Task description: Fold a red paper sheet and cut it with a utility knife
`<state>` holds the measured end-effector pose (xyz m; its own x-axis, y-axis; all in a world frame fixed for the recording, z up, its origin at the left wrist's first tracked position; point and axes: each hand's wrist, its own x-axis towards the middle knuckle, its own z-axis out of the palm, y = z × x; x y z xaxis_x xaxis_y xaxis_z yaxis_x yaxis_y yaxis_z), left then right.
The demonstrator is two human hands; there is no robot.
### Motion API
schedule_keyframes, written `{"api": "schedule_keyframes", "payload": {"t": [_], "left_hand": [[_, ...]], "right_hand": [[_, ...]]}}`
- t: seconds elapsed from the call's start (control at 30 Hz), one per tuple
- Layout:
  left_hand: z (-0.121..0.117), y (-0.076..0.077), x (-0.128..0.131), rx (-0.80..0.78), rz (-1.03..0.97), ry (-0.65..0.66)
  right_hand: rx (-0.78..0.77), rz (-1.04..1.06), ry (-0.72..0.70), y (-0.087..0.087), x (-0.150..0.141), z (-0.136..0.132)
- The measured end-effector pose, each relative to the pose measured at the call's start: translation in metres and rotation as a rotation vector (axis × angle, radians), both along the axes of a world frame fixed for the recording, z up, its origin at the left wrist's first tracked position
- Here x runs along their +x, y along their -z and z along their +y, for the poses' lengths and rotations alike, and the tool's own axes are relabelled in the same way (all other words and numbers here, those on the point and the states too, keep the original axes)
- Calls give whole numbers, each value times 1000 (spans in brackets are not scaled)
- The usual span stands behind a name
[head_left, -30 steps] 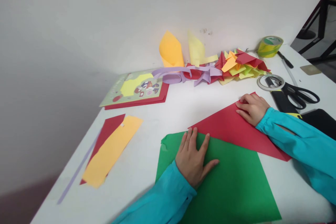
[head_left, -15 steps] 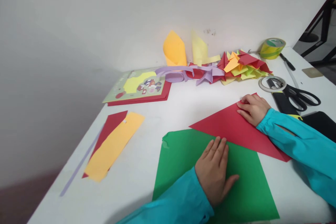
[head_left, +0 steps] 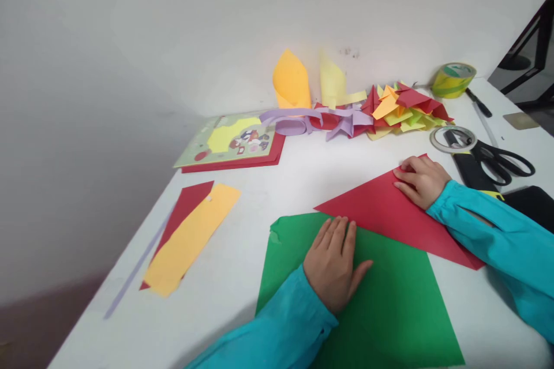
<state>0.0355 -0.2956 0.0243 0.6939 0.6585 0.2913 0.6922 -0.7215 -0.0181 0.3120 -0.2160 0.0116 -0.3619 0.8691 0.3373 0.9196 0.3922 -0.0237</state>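
A red sheet of paper lies folded into a triangle, its long edge overlapping the top of a green sheet. My left hand rests flat and open on the green sheet. Its fingertips touch the red paper's long edge, left of the middle. At the upper corner of the triangle, my right hand has its fingers curled together on the paper, gripping it there. The exact pinch is partly hidden by the fingers.
An orange strip lies over a dark red piece on the left. A paper pad, folded paper shapes and yellow tape stand along the wall. Scissors and a white tape roll lie at right.
My left hand has slid left along the red paper's long edge, fingers still flat. My right hand stays at the upper corner. The whole view has shifted slightly.
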Motion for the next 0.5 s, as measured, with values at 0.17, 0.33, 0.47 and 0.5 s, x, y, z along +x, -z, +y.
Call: {"api": "schedule_keyframes", "payload": {"t": [0.17,0.33,0.47,0.5], "left_hand": [[11,7,-19,98,59,-63],[22,12,-34,126,79,-118],[26,10,-36,195,119,-130],[26,9,-36,206,127,-130]], "right_hand": [[-1,-3,1,0,0,0],[-3,5,4,0,0,0],[-19,13,6,-1,0,0],[-21,16,7,-1,-1,0]]}}
